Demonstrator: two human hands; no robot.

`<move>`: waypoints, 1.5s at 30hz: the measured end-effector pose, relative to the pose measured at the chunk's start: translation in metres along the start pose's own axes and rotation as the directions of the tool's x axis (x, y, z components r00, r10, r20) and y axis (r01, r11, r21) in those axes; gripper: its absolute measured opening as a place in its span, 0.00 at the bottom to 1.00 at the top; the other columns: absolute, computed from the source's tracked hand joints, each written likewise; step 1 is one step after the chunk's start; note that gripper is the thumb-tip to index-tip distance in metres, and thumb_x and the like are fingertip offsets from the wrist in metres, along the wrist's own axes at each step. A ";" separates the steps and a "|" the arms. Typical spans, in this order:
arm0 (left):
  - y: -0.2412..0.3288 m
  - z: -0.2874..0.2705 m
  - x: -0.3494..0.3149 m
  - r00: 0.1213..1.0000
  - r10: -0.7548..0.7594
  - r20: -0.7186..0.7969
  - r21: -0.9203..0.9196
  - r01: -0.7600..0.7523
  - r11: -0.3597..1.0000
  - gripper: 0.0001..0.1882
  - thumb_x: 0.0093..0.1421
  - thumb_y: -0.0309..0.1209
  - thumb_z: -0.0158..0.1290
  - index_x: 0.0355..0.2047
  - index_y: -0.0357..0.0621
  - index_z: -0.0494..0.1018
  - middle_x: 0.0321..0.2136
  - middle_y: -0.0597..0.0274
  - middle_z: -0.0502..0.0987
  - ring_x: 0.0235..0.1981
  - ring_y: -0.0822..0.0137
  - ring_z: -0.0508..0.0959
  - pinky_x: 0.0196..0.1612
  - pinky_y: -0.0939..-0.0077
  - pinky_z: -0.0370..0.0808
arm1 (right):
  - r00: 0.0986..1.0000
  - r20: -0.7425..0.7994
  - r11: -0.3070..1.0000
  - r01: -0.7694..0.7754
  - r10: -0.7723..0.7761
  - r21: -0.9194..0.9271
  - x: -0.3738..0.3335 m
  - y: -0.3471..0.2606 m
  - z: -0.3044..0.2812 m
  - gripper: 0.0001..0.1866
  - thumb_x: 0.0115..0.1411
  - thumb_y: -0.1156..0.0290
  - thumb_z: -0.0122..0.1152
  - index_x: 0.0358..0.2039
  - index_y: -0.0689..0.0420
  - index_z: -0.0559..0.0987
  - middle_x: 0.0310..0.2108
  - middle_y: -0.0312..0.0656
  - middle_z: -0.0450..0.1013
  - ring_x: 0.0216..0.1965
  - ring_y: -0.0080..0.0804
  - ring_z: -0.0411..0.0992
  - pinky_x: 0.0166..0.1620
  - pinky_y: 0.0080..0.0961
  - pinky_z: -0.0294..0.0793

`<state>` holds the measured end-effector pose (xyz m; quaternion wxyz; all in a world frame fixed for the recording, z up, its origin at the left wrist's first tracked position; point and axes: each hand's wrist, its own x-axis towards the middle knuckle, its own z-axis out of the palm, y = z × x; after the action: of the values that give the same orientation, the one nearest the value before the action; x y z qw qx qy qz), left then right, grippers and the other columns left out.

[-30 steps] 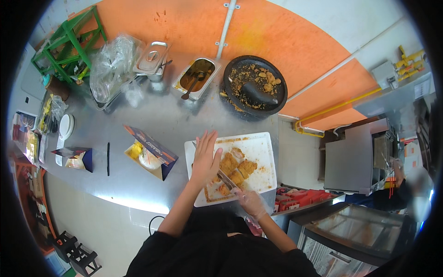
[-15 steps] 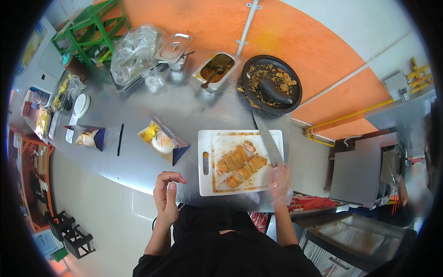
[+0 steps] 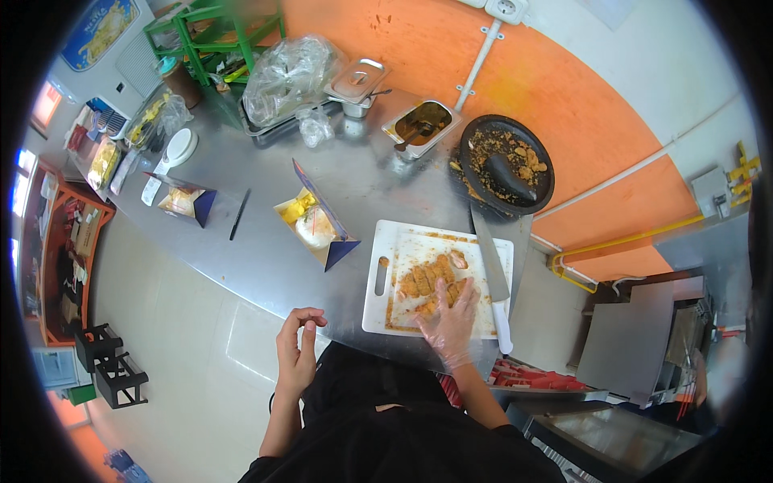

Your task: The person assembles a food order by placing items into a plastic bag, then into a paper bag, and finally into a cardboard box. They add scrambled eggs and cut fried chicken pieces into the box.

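Observation:
On a white cutting board (image 3: 375,310) lie slices of golden breaded fried meat (image 3: 419,279). My right hand (image 3: 451,328), in a clear plastic glove, reaches onto the slices with its fingers spread and partly covers them; whether it presses on them I cannot tell. A knife (image 3: 493,266) with a white handle rests along the board's right side, out of my grasp. Bare and empty, my left hand (image 3: 298,350) hovers off the table's front edge, fingers loosely bent and thumb apart. Left of the board stands an open paper box (image 3: 336,251) holding white rice and yellow food.
A dark stone mortar (image 3: 541,197) with crumbs and a pestle sits behind the board. Beside it are a metal pan of dark sauce (image 3: 419,129) and a lidded metal container (image 3: 357,80). Another paper box (image 3: 181,201) and a black pen (image 3: 239,215) lie farther left.
My right hand has let go of the knife, leaving it on the board, and moved left over the meat slices. My left hand stays raised by the table edge. The view has shifted.

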<state>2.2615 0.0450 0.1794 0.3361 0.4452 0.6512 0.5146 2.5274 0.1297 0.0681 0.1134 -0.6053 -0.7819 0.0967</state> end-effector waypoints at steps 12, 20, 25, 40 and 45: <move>-0.025 -0.009 -0.018 0.995 -0.003 -0.096 0.182 0.021 0.983 0.07 0.64 0.23 0.45 0.38 0.34 0.72 0.31 0.55 0.77 0.33 0.66 0.77 0.40 0.74 0.72 | 0.985 -0.175 0.998 0.011 -0.001 0.058 -0.001 0.007 0.010 0.40 0.47 0.48 0.67 0.59 0.51 0.68 0.52 0.62 0.57 0.53 0.63 0.55 0.57 0.56 0.55; -0.066 -0.038 0.040 0.997 0.035 -0.069 0.323 -0.011 0.946 0.07 0.61 0.24 0.47 0.39 0.35 0.71 0.36 0.52 0.75 0.38 0.58 0.76 0.41 0.70 0.73 | 0.948 -0.276 0.980 -0.118 0.159 0.157 -0.008 -0.027 0.015 0.31 0.45 0.64 0.69 0.51 0.55 0.74 0.49 0.58 0.60 0.51 0.57 0.59 0.56 0.50 0.60; -0.106 -0.065 0.137 0.963 0.269 -0.021 0.590 -0.205 0.781 0.13 0.58 0.25 0.50 0.44 0.37 0.69 0.43 0.48 0.70 0.47 0.50 0.71 0.50 0.62 0.68 | 0.803 -0.024 0.479 -0.331 0.595 0.813 -0.003 -0.033 0.031 0.31 0.44 0.70 0.68 0.52 0.53 0.73 0.51 0.58 0.62 0.53 0.56 0.61 0.56 0.47 0.60; -0.153 -0.070 0.274 0.836 0.059 0.545 0.328 -0.278 0.903 0.16 0.61 0.31 0.48 0.48 0.39 0.70 0.43 0.50 0.72 0.44 0.51 0.74 0.47 0.62 0.71 | 0.843 -0.231 0.874 -0.459 0.486 0.160 -0.015 -0.059 0.029 0.21 0.47 0.70 0.67 0.44 0.55 0.76 0.42 0.48 0.72 0.37 0.44 0.72 0.40 0.40 0.72; -0.156 -0.080 0.283 0.776 0.048 0.629 0.408 -0.382 0.829 0.20 0.61 0.32 0.47 0.53 0.41 0.67 0.43 0.49 0.72 0.42 0.48 0.75 0.45 0.59 0.72 | 0.626 0.149 0.095 -0.340 0.766 0.936 0.011 -0.107 0.008 0.17 0.56 0.64 0.63 0.45 0.56 0.75 0.41 0.43 0.74 0.34 0.34 0.75 0.33 0.31 0.75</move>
<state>2.0464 0.2659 0.0539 0.3274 0.7304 0.5678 0.1924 2.4240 0.1133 0.0922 0.5281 -0.6912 -0.2491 0.4258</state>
